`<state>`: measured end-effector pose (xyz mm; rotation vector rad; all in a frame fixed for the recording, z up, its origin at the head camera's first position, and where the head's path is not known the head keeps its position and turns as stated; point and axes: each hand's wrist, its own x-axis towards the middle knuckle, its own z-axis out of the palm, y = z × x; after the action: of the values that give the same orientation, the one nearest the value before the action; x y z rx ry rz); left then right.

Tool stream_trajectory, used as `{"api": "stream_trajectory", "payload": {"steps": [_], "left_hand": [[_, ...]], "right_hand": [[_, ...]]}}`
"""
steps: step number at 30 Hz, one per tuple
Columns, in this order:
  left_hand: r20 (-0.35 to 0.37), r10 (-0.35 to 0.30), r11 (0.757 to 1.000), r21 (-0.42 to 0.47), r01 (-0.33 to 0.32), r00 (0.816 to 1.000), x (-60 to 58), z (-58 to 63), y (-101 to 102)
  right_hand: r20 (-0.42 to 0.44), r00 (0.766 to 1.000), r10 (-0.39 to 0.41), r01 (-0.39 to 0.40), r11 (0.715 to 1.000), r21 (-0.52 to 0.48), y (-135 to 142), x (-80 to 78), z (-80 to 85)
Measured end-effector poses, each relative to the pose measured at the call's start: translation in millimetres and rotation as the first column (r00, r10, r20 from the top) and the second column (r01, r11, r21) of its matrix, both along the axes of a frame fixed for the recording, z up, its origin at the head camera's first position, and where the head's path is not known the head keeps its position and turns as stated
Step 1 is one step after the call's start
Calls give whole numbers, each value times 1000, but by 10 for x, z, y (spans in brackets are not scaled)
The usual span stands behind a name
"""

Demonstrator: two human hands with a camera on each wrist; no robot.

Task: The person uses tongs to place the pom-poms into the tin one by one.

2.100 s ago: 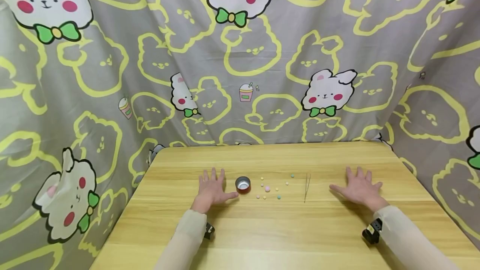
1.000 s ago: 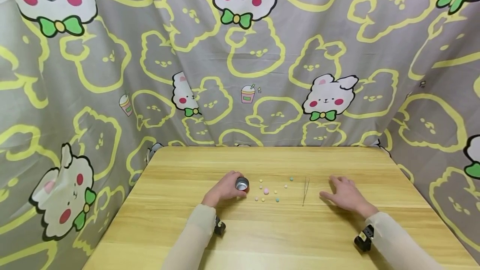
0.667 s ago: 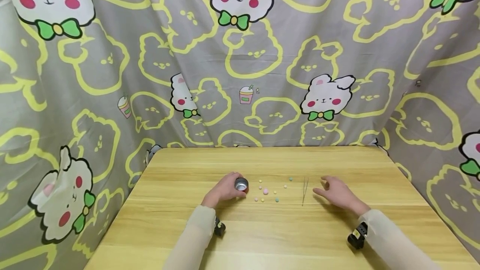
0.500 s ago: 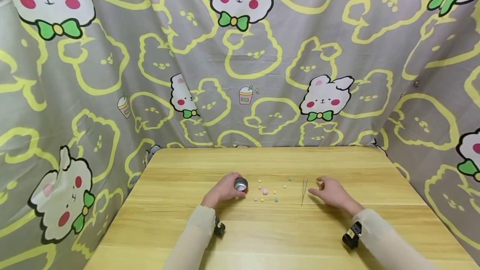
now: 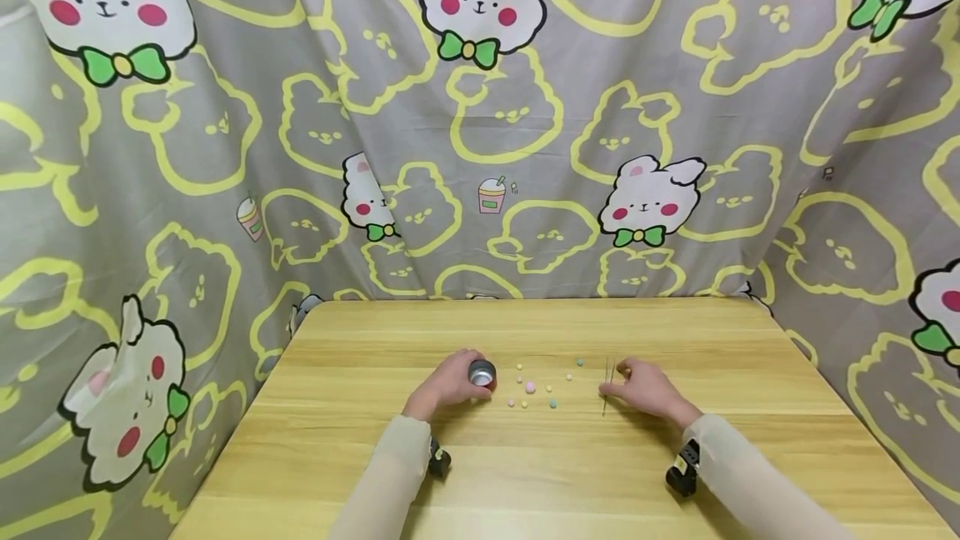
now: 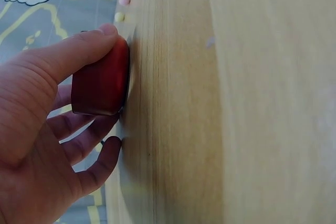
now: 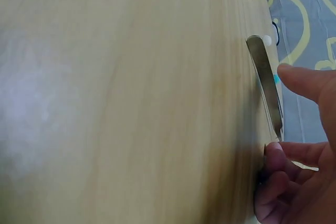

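Note:
My left hand [image 5: 450, 380] grips a small round cup [image 5: 482, 373], red outside and bare metal inside. In the left wrist view the thumb lies along the red cup wall [image 6: 102, 80], fingers round the far side. My right hand [image 5: 647, 390] is at a pair of slim metal tweezers [image 5: 605, 408] lying on the table. The right wrist view shows the thumb apart from the tweezers [image 7: 266, 74], with the other fingertips down by their narrow end. Between the hands lie several small coloured balls, among them a larger pink ball [image 5: 530, 387] and a blue ball [image 5: 553, 404].
Everything lies on a light wooden table [image 5: 510, 473]. A grey curtain [image 5: 420, 115] with cartoon animals hangs behind it and along both sides. A black wrist camera [image 5: 682, 469] is strapped under the right sleeve, another camera [image 5: 439, 458] under the left.
The left hand, open beside the cup at first, has closed round it. My right hand has moved left from the table's right side to the tweezers, its spread fingers drawing together.

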<state>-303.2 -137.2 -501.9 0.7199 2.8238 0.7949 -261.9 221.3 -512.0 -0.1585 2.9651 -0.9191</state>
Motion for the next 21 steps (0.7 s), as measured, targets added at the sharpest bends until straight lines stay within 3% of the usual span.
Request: {"api": "stream_trajectory", "payload": {"steps": [7,21], "left_hand": [[8,6,1000,7,-6,1000,5,11,0],[-1,-4,1000,2,4,1000,22,44,8]], "right_hand": [[6,1000,-17,17,1000,23,-36,-37,-29],[28,999,33,-32,999,-29,49,-89,-30]]}}
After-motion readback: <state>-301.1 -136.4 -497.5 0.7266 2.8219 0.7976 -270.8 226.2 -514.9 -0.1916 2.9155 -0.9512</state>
